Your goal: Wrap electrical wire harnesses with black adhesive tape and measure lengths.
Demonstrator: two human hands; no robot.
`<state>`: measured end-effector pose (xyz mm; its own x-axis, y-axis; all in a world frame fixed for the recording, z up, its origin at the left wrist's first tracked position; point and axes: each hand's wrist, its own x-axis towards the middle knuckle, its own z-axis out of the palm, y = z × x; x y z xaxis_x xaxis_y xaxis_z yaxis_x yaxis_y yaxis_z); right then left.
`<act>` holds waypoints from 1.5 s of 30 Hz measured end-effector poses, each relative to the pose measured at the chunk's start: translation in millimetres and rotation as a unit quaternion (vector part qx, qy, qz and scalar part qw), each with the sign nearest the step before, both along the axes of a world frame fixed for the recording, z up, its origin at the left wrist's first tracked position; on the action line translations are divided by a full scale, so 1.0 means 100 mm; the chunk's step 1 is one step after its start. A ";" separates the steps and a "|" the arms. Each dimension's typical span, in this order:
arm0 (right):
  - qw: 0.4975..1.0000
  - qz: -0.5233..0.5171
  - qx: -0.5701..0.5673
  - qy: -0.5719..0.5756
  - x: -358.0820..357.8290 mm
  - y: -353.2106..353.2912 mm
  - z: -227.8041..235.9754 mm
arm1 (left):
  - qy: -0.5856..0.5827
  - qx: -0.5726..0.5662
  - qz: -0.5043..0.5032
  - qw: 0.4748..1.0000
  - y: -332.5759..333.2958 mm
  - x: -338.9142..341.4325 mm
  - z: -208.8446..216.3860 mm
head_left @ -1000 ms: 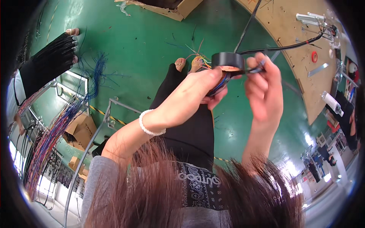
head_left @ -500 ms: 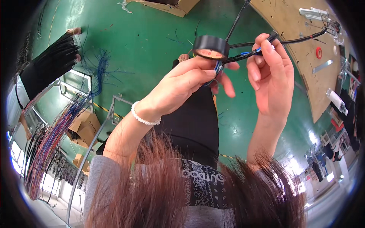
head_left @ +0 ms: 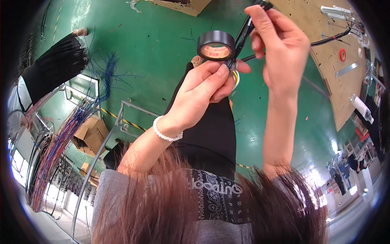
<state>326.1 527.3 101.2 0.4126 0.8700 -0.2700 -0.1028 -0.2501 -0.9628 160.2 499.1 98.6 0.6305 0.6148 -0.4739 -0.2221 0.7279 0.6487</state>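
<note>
My left hand (head_left: 201, 87) is closed around a bundle of wires, with a yellow and a white wire end (head_left: 236, 79) poking out beside its fingers. A roll of black tape (head_left: 215, 36) sits just above the thumb and forefinger, against the wires. From there a black wire bundle (head_left: 242, 40) slants up to my right hand (head_left: 284, 44). That hand is raised with thumb and fingers pinched on the bundle's upper part, near a black end piece (head_left: 266, 5). Whether it also grips a strip of tape cannot be made out.
A wooden board (head_left: 325, 77) at right carries a black cable (head_left: 331, 40), fixtures and a red tape roll (head_left: 342, 55). Colourful wires (head_left: 61, 150) hang on a metal frame (head_left: 122, 116) at left, by a cardboard box (head_left: 91, 136). Another person's black skirt (head_left: 53, 71) shows far left.
My right hand has moved up and slightly left, swinging the pinched wire bundle more upright. My left hand and the tape roll have shifted slightly; the roll tilts, showing more of its inside.
</note>
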 end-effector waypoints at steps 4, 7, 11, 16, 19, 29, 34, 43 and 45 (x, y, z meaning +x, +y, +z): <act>0.998 0.013 -0.008 -0.054 0.02 0.05 0.13 | -0.021 -0.025 0.037 0.999 -0.06 0.06 0.04; 0.998 0.043 -0.031 -0.033 -0.02 0.15 0.18 | 0.101 0.079 0.041 0.991 -0.14 0.14 0.06; 0.983 0.014 -0.004 -0.182 -0.12 0.15 0.28 | 0.200 0.115 0.047 0.972 -0.20 0.20 0.05; 0.980 -0.007 0.067 -0.188 -0.15 0.09 0.30 | 0.230 0.179 0.075 0.954 -0.25 0.26 0.04; 0.987 0.003 0.022 -0.158 -0.10 0.13 0.18 | 0.211 0.128 0.090 0.965 -0.22 0.27 0.04; 0.997 0.020 -0.065 -0.036 0.06 0.15 -0.08 | -0.063 -0.149 0.058 0.985 0.01 0.04 0.07; 0.997 0.006 -0.070 -0.042 0.04 0.17 0.04 | 0.067 -0.010 0.005 0.998 -0.05 0.01 0.09; 0.999 -0.004 -0.029 0.028 0.10 0.11 0.13 | -0.022 0.013 -0.031 0.999 0.10 -0.08 -0.02; 0.999 -0.007 -0.031 0.028 0.11 0.11 0.11 | -0.047 -0.024 -0.006 0.999 0.09 -0.08 0.01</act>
<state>336.8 538.3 112.7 0.4074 0.8451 -0.3462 -0.1593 -0.3075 -0.9381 152.3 508.2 99.8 0.6813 0.5849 -0.4402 -0.2713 0.7602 0.5903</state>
